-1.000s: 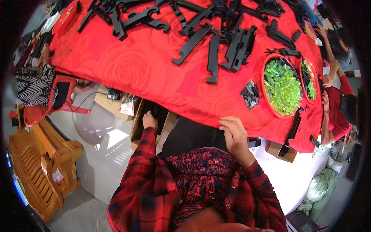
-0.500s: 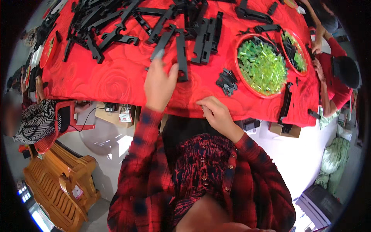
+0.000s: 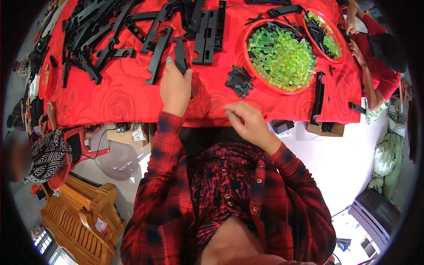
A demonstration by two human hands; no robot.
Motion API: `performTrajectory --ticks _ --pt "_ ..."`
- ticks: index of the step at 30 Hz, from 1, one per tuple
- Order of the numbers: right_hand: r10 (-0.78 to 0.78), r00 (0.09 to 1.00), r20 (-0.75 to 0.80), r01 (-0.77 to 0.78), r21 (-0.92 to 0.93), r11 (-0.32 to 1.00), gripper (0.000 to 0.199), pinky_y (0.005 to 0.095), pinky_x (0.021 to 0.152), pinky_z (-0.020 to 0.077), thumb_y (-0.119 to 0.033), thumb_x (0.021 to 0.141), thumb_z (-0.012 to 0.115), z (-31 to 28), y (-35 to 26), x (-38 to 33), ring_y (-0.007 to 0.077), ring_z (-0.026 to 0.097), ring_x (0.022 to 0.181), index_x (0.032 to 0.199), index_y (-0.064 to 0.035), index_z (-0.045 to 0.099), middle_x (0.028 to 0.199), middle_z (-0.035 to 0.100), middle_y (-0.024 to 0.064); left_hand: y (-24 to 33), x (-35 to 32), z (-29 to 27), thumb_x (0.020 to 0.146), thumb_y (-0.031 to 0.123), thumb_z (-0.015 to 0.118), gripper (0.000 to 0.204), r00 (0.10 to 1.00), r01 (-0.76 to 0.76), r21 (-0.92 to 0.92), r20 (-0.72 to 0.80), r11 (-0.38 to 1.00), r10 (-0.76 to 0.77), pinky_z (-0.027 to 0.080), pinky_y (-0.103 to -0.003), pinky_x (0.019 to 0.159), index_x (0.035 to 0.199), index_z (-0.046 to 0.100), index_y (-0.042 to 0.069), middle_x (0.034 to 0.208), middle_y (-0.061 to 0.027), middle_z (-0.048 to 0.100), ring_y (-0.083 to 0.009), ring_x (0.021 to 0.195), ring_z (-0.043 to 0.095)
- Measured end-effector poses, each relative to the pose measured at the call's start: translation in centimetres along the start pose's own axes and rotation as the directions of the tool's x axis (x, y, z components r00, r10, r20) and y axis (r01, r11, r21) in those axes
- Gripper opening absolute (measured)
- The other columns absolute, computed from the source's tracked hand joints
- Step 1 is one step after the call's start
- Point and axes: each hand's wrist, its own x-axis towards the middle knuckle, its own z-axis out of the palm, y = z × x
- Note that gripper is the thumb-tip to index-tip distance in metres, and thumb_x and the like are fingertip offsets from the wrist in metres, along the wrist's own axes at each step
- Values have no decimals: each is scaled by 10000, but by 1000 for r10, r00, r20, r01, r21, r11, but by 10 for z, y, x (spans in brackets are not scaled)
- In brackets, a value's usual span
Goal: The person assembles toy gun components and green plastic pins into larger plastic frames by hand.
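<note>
My left hand (image 3: 175, 90) is closed round a narrow black plastic bar (image 3: 180, 55). Its thumb lies along the bar's right side, and the bar's near end shows beside the wrist. My right hand (image 3: 251, 123) hovers at the table's near edge, fingers curled toward the thumb; whether something small is between them is hidden. Just beyond it lies a small heap of short black pieces (image 3: 239, 81). Left of the held bar is another black bar (image 3: 159, 55), and several more lie side by side (image 3: 205, 37) farther back.
A jumbled pile of black bars (image 3: 95, 35) covers the back left of the red tablecloth (image 3: 121, 104). A round red tray (image 3: 247, 59) of green vials stands right, with a second red tray (image 3: 304, 22) behind. One bar (image 3: 318, 97) lies near the edge; a co-worker (image 3: 382, 62) sits right.
The view has swung right. My left hand has closed on the black bar and drawn it slightly nearer. My right hand stays near the table edge, fingers curled.
</note>
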Motion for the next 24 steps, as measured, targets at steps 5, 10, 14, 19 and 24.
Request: performTrajectory --ticks 5,10,14,19,24 --pt "97 912 -399 -144 -89 986 233 312 723 539 -20 893 668 -41 23 16 217 683 831 1125 1 651 957 692 144 4 -26 -21 855 216 741 481 973 147 -129 196 981 -120 498 -507 817 1191 527 -54 1078 -268 646 -455 1016 615" --pt "-89 859 -503 -231 -538 810 199 430 664 516 -106 902 676 -75 55 49 344 639 784 1080 -37 624 922 648 162 19 -53 -16 818 186 767 526 990 79 85 113 993 -89 506 -492 782 1219 507 -34 1028 -217 645 -410 971 622" --pt "-142 867 -478 -319 -750 579 223 467 666 514 -209 893 706 -74 63 67 386 629 782 1019 -53 610 920 620 174 22 -70 -8 785 160 776 561 993 -114 169 33 979 110 525 -442 758 1236 491 -14 1041 -174 620 -366 946 601" --pt "-85 892 -444 -324 -758 566 207 474 691 517 -213 900 700 -77 70 70 392 635 813 978 -38 622 925 638 183 22 -75 -13 802 141 768 483 988 -139 13 -72 990 139 507 -450 750 1196 521 10 1036 -180 567 -375 932 592" --pt "-114 897 -427 -289 -761 581 185 472 669 526 -206 898 699 -78 73 72 391 643 783 937 -42 622 910 644 186 11 -75 -12 816 192 781 504 956 -198 50 -212 979 204 489 -458 791 1182 515 -30 1052 -202 565 -385 927 584"
